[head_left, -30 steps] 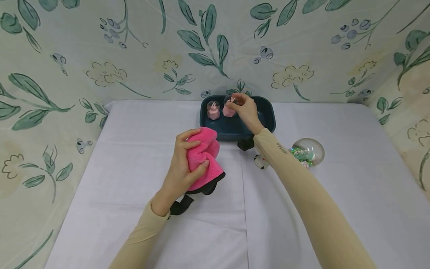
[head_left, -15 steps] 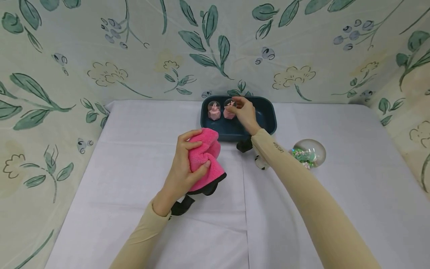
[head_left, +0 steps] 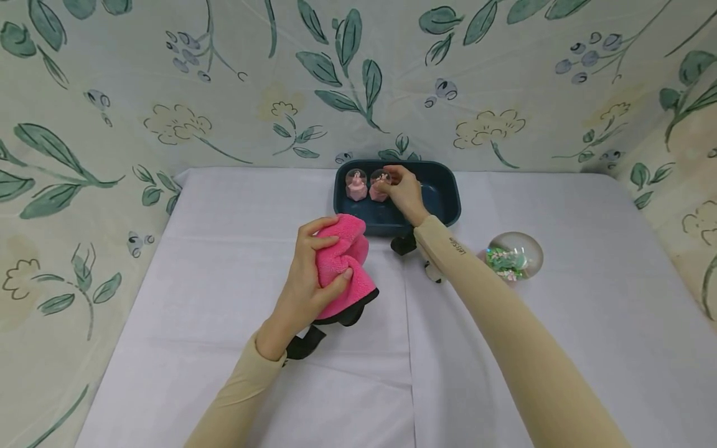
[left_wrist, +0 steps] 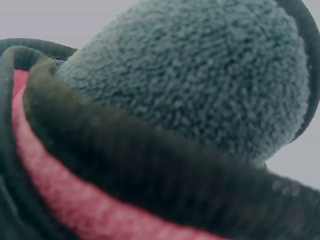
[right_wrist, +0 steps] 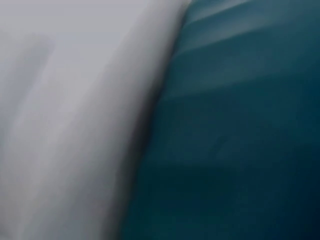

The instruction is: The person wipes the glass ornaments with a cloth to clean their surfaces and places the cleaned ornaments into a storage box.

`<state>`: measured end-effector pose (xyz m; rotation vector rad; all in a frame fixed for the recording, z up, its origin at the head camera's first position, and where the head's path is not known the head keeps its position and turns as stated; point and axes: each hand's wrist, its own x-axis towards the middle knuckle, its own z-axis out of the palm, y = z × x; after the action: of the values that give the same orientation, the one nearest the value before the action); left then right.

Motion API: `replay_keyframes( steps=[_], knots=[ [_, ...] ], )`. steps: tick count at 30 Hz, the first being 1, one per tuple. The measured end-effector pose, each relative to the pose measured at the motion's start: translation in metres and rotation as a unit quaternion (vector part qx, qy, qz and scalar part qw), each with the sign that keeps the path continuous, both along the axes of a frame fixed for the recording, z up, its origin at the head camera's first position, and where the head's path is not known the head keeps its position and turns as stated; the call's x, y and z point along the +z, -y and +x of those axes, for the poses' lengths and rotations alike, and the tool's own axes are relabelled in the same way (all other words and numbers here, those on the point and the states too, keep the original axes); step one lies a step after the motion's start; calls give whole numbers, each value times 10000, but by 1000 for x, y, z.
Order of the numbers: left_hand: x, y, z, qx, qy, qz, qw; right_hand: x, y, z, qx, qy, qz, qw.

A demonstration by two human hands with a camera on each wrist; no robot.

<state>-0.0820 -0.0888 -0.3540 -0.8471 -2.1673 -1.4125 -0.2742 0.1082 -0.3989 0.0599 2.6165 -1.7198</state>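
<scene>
My left hand (head_left: 304, 274) grips a bunched pink cloth (head_left: 346, 255) with a black edge, held over the white table. The left wrist view is filled by the cloth's grey fuzzy side (left_wrist: 190, 75) and dark trim. Over the dark blue tray (head_left: 381, 219), my right hand (head_left: 410, 196) pinches a small pink snow globe (head_left: 378, 194) between thumb and fingers. A matching pink snow globe (head_left: 356, 188) stands to its left in the tray. The tray wall (right_wrist: 225, 135) fills much of the right wrist view, where the hand itself does not show.
A larger clear snow globe (head_left: 524, 256) with green and pink contents lies on the table right of the right forearm. A floral curtain (head_left: 235, 87) hangs behind the table, just past the tray.
The small snow globe in my right hand has gone from tilted to upright and shifted slightly left, closer to the other one. My left hand and the cloth have barely moved.
</scene>
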Motion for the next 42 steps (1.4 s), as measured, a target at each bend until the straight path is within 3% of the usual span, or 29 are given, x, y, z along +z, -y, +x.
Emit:
replay_keyframes(
  steps=[8, 13, 18, 23, 29, 34, 39, 42],
  knots=[
    [0, -1, -1, -29, -50, -38, 10000, 2, -1, 0, -67, 93, 240, 9996],
    [0, -2, -2, -54, -51, -19, 10000, 9, -5, 0, -120, -69, -358, 9993],
    [0, -2, -2, -52, -63, -52, 10000, 28, -11, 12, -47, -354, -968, 9947],
    [0, -2, -1, -72, -19, -39, 10000, 51, -21, 36, 140, -751, -1701, 9825],
    [0, -2, -1, -96, 4, -12, 10000, 71, -38, 70, 277, -1341, -2689, 9534],
    [0, -2, 0, -75, -29, -79, 9999, 78, -57, 101, 218, -1690, -3006, 9384],
    [1, -3, 0, -78, -49, -82, 9999, 72, -71, 128, -21, -1724, -3149, 9333],
    [1, -3, 0, -69, -68, -65, 9999, 62, -80, 146, -148, -1582, -3012, 9402]
  ],
)
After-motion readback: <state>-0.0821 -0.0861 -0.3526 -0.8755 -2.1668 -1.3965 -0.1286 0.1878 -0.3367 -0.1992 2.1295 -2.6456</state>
